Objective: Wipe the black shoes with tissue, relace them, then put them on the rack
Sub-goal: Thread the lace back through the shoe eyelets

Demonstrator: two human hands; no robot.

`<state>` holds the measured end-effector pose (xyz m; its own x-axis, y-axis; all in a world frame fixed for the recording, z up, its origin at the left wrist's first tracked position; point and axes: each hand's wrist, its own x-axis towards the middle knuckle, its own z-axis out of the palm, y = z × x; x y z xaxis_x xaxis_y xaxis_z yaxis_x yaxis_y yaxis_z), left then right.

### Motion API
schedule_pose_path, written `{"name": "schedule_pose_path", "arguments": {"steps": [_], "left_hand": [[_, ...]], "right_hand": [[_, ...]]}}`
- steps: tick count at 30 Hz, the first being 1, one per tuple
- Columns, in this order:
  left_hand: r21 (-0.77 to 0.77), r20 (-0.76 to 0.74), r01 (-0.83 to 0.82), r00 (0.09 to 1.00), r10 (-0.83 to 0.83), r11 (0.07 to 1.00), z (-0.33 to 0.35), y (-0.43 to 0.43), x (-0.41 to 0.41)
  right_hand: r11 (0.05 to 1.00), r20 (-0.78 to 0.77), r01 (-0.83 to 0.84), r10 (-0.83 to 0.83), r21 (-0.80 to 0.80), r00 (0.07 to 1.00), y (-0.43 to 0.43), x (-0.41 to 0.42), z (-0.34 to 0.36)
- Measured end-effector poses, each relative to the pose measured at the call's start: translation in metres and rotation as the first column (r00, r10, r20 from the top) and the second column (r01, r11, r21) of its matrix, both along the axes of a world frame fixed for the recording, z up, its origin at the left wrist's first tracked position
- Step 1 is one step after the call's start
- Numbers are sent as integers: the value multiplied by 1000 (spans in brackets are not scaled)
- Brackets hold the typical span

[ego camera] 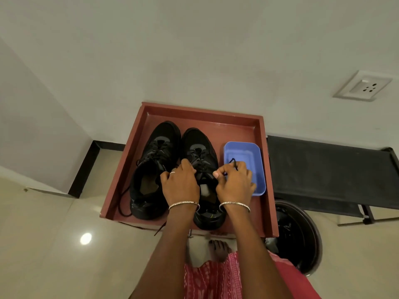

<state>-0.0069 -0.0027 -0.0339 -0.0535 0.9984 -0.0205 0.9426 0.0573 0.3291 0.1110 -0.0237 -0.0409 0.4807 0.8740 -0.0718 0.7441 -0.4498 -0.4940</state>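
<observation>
Now both hands are down on the right shoe (198, 145), which sits toe-away in the tray (200, 108) beside the left shoe (155, 147), the two just touching along their sides. I put them heel-toward-me so the eyelets face up and I can thread without lifting anything.

My left hand (180, 184) curls over the tongue and lacing of the right shoe, gripping there to keep it from sliding as I pull. I can't tell if it also holds the other lace end.

My right hand (236, 182) pinches the lace (233, 161) between thumb and forefinger and draws it out sideways over the blue tub (244, 152), with a small loop standing above my fingers. Pulling to the side takes up slack across the rows.

I judge this as mid-relacing: the right shoe's upper eyelets look unfinished, and the left shoe's loose lace (121, 201) trails along the tray floor toward its front edge, so that one likely needs tidying too. The risk is uneven ends if I pull harder on one side.
</observation>
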Motion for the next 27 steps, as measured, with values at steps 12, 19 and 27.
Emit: {"name": "schedule_pose_path", "arguments": {"steps": [12, 19, 27], "left_hand": [[54, 19, 110, 994, -111, 993, -2, 6, -14], [-128, -73, 200, 975, -210, 971, 25, -2, -24], [-56, 56, -86, 994, 89, 995, 14, -4, -22]], "right_hand": [[986, 81, 162, -165, 43, 983, -4, -11, 0], [979, 326, 130, -175, 154, 929, -18, -25, 21], [981, 255, 111, -150, 161, 955, -14, -13, 18]]}}
